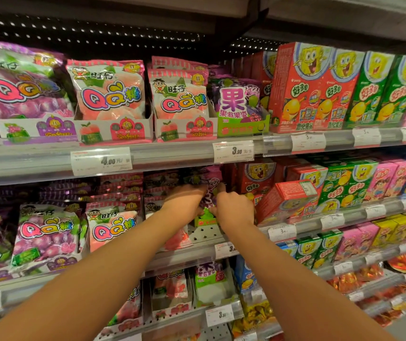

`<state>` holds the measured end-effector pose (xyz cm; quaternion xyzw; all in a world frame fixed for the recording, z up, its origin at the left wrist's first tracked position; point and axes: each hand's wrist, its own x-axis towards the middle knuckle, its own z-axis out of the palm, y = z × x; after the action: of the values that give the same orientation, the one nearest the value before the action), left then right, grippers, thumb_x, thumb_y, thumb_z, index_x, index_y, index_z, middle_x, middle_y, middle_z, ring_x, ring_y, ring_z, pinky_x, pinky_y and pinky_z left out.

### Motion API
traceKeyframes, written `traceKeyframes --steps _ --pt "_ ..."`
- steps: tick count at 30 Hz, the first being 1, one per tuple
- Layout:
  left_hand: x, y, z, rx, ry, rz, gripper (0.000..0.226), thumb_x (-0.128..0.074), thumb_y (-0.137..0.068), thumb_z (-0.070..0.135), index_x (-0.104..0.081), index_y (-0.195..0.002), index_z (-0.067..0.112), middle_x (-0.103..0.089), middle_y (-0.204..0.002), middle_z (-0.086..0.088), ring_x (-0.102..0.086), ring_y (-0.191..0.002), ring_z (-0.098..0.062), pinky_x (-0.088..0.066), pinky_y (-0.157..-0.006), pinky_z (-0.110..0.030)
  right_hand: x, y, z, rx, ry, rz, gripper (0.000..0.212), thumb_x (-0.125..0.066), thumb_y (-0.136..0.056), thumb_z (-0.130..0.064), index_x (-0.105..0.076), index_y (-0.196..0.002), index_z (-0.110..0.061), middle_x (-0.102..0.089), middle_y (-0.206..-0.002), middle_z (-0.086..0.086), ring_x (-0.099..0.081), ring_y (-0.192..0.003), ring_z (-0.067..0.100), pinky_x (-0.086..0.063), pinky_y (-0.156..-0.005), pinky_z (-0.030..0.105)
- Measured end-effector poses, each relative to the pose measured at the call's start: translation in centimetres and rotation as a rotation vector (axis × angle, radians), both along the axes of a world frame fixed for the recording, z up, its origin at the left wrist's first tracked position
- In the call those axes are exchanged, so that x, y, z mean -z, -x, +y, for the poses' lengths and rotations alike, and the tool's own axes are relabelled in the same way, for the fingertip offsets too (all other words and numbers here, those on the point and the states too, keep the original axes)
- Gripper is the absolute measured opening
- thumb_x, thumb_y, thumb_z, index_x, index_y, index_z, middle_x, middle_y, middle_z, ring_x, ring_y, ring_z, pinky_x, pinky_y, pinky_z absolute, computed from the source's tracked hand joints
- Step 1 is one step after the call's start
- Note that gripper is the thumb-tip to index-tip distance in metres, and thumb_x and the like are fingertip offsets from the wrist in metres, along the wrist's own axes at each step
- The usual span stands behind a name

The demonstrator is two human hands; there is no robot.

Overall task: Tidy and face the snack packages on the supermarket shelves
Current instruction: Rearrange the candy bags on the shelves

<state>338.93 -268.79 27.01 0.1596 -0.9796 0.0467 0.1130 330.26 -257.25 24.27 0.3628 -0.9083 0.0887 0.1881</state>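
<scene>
Grey metal supermarket shelves [49, 166] fill the frame, crowded with bright sweets. At centre, on the second shelf, a soft purple foil grape-candy pouch [209, 193] is pinched between the left hand [184, 201] and right hand [236, 209], fingers curled on its edges. Best stood upright, label forward, in its green tray [205, 220]

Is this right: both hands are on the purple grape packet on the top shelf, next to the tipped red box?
Not quite. In the head view the left hand and right hand hold the purple grape packet on the second shelf, below the top one; the tipped red box is beside it there.
</scene>
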Motion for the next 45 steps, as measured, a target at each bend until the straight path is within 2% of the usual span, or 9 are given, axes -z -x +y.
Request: traceKeyframes --steps 4,10,14,17,21,24,28,33,45 --pt "-0.1 0.6 0.3 -0.018 0.044 -0.045 0.039 -0.065 -0.091 0.010 -0.049 -0.126 0.016 -0.059 -0.094 -0.008 -0.061 -0.083 -0.027 -0.045 -0.061 -0.034 -1.0 0.1 -0.2 -0.005 -0.076 -0.064 0.023 -0.068 -0.094 -0.033 -0.065 -0.106 -0.013 -0.069 -0.102 0.010 -0.068 -0.094 0.035 -0.041 -0.063 0.036" --pt "-0.3 -0.2 -0.2 0.125 0.022 -0.047 0.007 -0.061 -0.095 0.023 -0.063 -0.098 0.017 -0.062 -0.085 -0.003 -0.059 -0.076 -0.023 -0.050 -0.064 -0.035 -1.0 -0.7 0.5 -0.031 -0.102 -0.089 0.018 -0.058 -0.097 -0.017 -0.062 -0.114 -0.012 -0.067 -0.110 0.011 -0.066 -0.102 0.035 -0.039 -0.072 0.038" --pt "-0.5 -0.8 0.1 0.194 0.029 -0.048 0.018 -0.055 -0.098 0.028 -0.062 -0.083 0.019 -0.058 -0.064 0.001 -0.052 -0.055 -0.015 -0.040 -0.049 -0.031 -1.0 -1.1 0.8 -0.060 -0.185 -0.102 0.027 -0.050 -0.098 -0.013 -0.060 -0.123 -0.012 -0.064 -0.122 0.013 -0.055 -0.117 0.034 -0.042 -0.093 0.043" --pt "-0.6 -1.0 -0.1 0.205 0.023 -0.001 0.026 -0.051 -0.099 0.028 -0.062 -0.078 0.018 -0.060 -0.066 0.000 -0.054 -0.057 -0.019 -0.044 -0.052 -0.033 -0.8 -1.3 1.1 -0.079 -0.140 -0.157 0.029 -0.048 -0.101 -0.020 -0.056 -0.126 -0.007 -0.063 -0.125 0.016 -0.050 -0.120 0.035 -0.043 -0.097 0.044" --pt "-1.6 0.0 -1.5 0.069 -0.012 0.280 0.019 -0.048 -0.101 0.028 -0.065 -0.099 0.023 -0.067 -0.097 -0.004 -0.063 -0.088 -0.029 -0.048 -0.069 -0.034 0.3 -2.0 1.5 -0.059 0.153 -0.133 0.034 -0.049 -0.103 -0.029 -0.055 -0.125 -0.004 -0.058 -0.124 0.016 -0.054 -0.113 0.034 -0.044 -0.095 0.041" --pt "-2.5 2.0 -2.1 -0.097 -0.162 0.446 0.030 -0.044 -0.105 0.029 -0.062 -0.126 0.017 -0.063 -0.128 -0.017 -0.059 -0.113 -0.039 -0.047 -0.085 -0.041 1.4 -2.6 1.8 -0.039 0.377 -0.155 0.043 -0.059 -0.098 -0.019 -0.045 -0.137 -0.007 -0.048 -0.134 0.013 -0.053 -0.116 0.032 -0.050 -0.092 0.040" --pt "-3.1 4.1 -3.7 0.003 -0.264 0.384 0.036 -0.051 -0.104 0.021 -0.055 -0.137 0.008 -0.052 -0.145 -0.015 -0.045 -0.135 -0.035 -0.033 -0.114 -0.043 2.3 -3.3 1.8 -0.104 0.412 0.110 0.045 -0.069 -0.079 -0.001 -0.060 -0.122 -0.012 -0.058 -0.122 0.016 -0.058 -0.101 0.035 -0.054 -0.071 0.042" --pt "-3.8 5.2 -4.9 0.182 -0.283 0.067 0.021 -0.060 -0.096 0.002 -0.071 -0.114 -0.001 -0.067 -0.123 -0.019 -0.060 -0.115 -0.034 -0.041 -0.105 -0.042 3.2 -3.1 0.9 -0.197 0.169 0.047 0.042 -0.052 -0.097 -0.019 -0.052 -0.139 -0.021 -0.047 -0.137 0.016 -0.050 -0.116 0.038 -0.045 -0.093 0.049" --pt "-1.2 6.0 -5.8 -0.046 -0.478 0.361 0.013 -0.063 -0.097 0.006 -0.069 -0.106 0.000 -0.067 -0.112 -0.016 -0.059 -0.107 -0.028 -0.038 -0.088 -0.026 3.4 -1.2 1.3 -0.238 0.031 -0.007 0.036 -0.049 -0.101 -0.033 -0.052 -0.137 -0.026 -0.048 -0.136 0.011 -0.047 -0.117 0.036 -0.042 -0.098 0.053"
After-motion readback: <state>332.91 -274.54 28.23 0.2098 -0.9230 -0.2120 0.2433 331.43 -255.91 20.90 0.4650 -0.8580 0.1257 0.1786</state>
